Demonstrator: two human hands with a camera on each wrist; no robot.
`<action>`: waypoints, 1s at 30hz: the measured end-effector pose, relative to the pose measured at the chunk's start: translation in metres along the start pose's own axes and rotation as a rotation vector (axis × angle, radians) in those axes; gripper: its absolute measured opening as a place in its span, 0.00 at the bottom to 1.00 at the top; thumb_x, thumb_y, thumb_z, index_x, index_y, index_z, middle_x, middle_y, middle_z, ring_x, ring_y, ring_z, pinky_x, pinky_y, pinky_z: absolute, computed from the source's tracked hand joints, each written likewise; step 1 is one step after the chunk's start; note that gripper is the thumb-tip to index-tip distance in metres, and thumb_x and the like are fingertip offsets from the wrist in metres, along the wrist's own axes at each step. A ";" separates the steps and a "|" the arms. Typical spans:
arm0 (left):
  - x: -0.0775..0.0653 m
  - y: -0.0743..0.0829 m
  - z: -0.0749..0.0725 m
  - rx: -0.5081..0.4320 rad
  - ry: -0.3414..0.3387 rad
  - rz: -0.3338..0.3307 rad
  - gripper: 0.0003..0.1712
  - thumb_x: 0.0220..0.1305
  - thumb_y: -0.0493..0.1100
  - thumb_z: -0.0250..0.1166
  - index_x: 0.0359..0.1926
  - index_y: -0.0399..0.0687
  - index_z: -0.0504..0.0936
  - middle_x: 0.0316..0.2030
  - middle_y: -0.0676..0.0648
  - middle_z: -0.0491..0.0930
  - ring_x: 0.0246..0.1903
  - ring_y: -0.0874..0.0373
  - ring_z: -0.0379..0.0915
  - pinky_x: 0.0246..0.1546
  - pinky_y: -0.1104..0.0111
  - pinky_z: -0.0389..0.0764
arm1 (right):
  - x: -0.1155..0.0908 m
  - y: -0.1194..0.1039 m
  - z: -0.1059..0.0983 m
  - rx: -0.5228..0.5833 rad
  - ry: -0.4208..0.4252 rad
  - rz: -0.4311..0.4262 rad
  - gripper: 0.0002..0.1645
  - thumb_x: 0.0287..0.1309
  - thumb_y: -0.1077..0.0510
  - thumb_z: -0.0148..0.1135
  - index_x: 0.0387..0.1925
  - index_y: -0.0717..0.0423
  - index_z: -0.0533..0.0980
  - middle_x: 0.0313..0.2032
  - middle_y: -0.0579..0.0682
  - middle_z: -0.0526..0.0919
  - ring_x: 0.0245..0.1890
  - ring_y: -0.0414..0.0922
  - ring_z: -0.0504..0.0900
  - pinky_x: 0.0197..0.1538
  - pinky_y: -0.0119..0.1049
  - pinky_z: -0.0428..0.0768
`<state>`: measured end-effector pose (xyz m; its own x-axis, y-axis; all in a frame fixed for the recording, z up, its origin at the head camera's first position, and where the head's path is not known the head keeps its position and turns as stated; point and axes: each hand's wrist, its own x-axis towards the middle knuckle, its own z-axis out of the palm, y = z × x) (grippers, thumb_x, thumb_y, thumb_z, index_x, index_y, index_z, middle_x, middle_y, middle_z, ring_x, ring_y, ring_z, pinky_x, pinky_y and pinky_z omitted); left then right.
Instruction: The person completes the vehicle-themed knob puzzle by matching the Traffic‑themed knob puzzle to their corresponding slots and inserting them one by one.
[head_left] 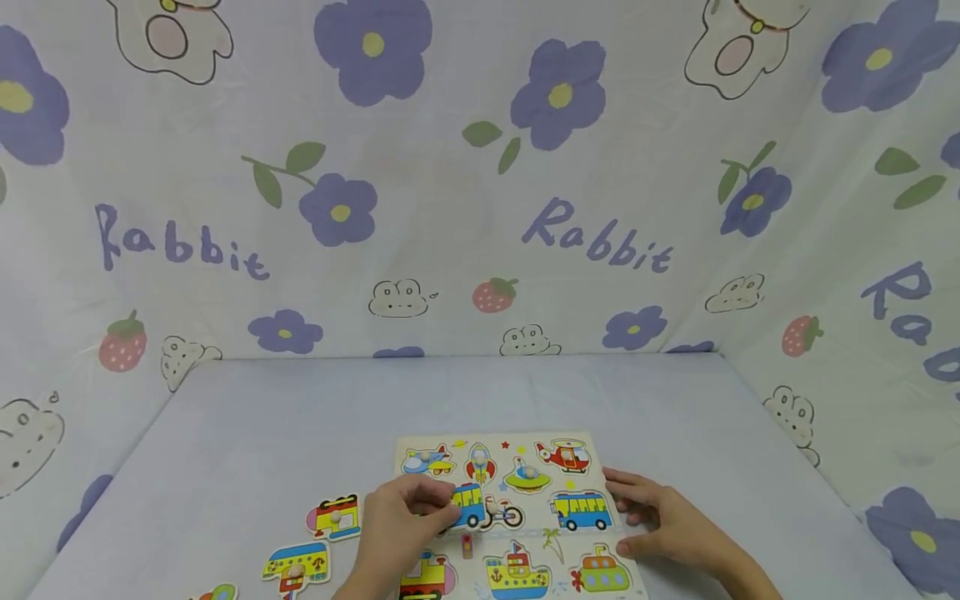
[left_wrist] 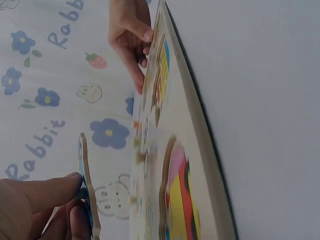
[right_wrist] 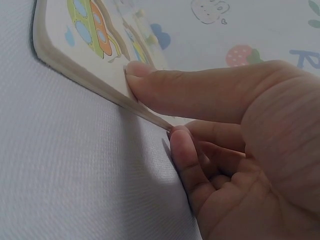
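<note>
My left hand (head_left: 397, 521) pinches a blue and yellow bus puzzle piece (head_left: 471, 502) between thumb and fingers. It holds the piece above the left-middle part of a white puzzle board (head_left: 585, 537), partly hiding the bicycle piece (head_left: 506, 514). In the left wrist view the bus piece (left_wrist: 85, 160) stands on edge, apart from the board. A matching bus picture (head_left: 581, 510) shows at the board's right side. My right hand (head_left: 667, 521) grips the board's right edge; the right wrist view shows the thumb (right_wrist: 150, 82) on top and a finger at the edge's underside.
Left of the board lie a loose train piece (head_left: 335, 517), a ship piece (head_left: 296, 564) and a partly cut-off green and orange piece (head_left: 223, 592). Knobbed plane (head_left: 438, 460), rocket (head_left: 480, 475), saucer (head_left: 527, 481) and helicopter (head_left: 573, 461) pieces sit along the board's top. Patterned cloth (head_left: 450, 183) walls the table.
</note>
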<state>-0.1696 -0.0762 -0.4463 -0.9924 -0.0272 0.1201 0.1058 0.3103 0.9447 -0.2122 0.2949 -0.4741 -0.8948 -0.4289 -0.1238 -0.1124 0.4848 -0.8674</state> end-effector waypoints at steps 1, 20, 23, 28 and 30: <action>0.001 0.001 0.006 -0.009 -0.001 0.005 0.10 0.50 0.35 0.78 0.33 0.45 0.86 0.31 0.53 0.84 0.29 0.60 0.81 0.33 0.72 0.81 | 0.000 0.000 0.000 -0.004 0.001 0.002 0.53 0.39 0.54 0.82 0.67 0.64 0.68 0.72 0.57 0.59 0.48 0.48 0.72 0.47 0.30 0.75; 0.011 0.020 0.090 -0.209 -0.097 0.028 0.11 0.47 0.32 0.78 0.30 0.42 0.85 0.32 0.49 0.86 0.29 0.63 0.83 0.33 0.73 0.81 | 0.001 0.000 0.002 -0.066 0.013 0.022 0.53 0.38 0.49 0.82 0.67 0.58 0.69 0.71 0.55 0.61 0.47 0.48 0.72 0.47 0.30 0.75; 0.012 0.022 0.099 -0.222 -0.104 0.014 0.10 0.47 0.32 0.78 0.30 0.41 0.85 0.32 0.49 0.86 0.29 0.63 0.83 0.34 0.73 0.81 | 0.001 0.001 0.002 -0.068 0.012 0.016 0.53 0.39 0.49 0.82 0.68 0.58 0.69 0.71 0.55 0.61 0.47 0.47 0.73 0.47 0.30 0.76; 0.017 0.022 0.112 -0.220 -0.086 -0.002 0.10 0.45 0.32 0.79 0.27 0.42 0.85 0.30 0.51 0.86 0.29 0.64 0.83 0.35 0.73 0.81 | 0.002 0.001 0.002 -0.048 0.006 0.009 0.52 0.39 0.51 0.82 0.67 0.60 0.69 0.71 0.56 0.61 0.47 0.48 0.72 0.46 0.30 0.76; 0.019 0.021 0.117 -0.217 -0.081 -0.004 0.10 0.45 0.31 0.79 0.27 0.43 0.85 0.28 0.51 0.86 0.28 0.65 0.83 0.35 0.73 0.81 | 0.002 0.001 0.001 -0.041 0.006 0.011 0.52 0.39 0.52 0.82 0.67 0.60 0.69 0.71 0.56 0.61 0.47 0.48 0.73 0.46 0.30 0.76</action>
<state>-0.1939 0.0406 -0.4595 -0.9937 0.0514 0.0991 0.1038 0.0986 0.9897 -0.2133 0.2935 -0.4758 -0.8987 -0.4188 -0.1298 -0.1204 0.5205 -0.8454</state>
